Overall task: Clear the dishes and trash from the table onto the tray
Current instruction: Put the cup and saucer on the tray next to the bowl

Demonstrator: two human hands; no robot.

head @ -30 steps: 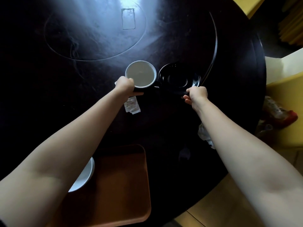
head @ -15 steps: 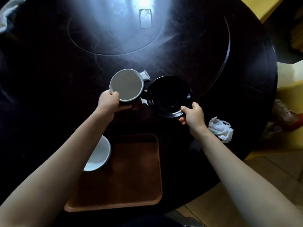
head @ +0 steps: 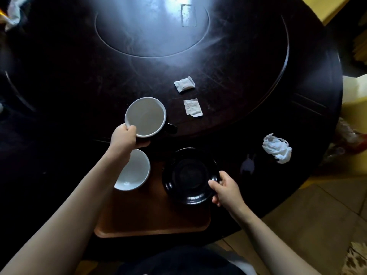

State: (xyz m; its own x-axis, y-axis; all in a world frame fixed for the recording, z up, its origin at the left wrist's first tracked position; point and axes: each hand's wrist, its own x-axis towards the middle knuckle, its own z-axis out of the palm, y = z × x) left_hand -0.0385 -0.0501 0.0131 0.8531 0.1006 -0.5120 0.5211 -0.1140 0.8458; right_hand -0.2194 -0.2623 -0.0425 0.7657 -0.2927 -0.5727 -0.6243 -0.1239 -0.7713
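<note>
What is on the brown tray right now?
A white bowl sits at the tray's far left corner. The right hand holds a black saucer over its right side; whether it touches the tray cannot be told. The left arm covers part of the tray's left edge.

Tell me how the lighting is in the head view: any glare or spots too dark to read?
Head view: strong glare washes out the far centre of the table; the near left is almost black. The black saucer in the right hand blends into shadow, the white cup in the left hand reads clearly. Wide-angle bending at the edges.
</note>
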